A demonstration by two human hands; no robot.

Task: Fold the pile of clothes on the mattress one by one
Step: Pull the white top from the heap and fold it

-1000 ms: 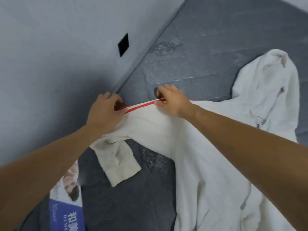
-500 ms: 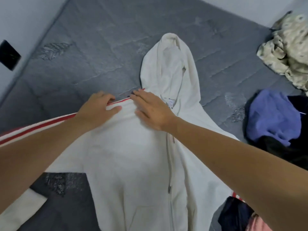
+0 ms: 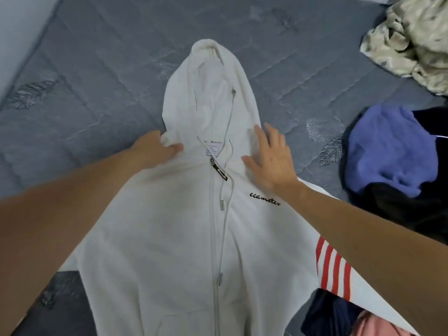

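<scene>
Your white zip hoodie [image 3: 174, 238] lies flat, unfolded, on the grey mattress [image 3: 84, 76]; your left hand [image 3: 155, 149] pinches its collar, right hand [image 3: 271, 161] presses flat, and the unfolded clothes pile [image 3: 392, 151] waits beside it.

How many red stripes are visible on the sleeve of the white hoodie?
4. They run side by side on the right sleeve, just below the right forearm, beside the hoodie body. The arm may hide more.
</scene>
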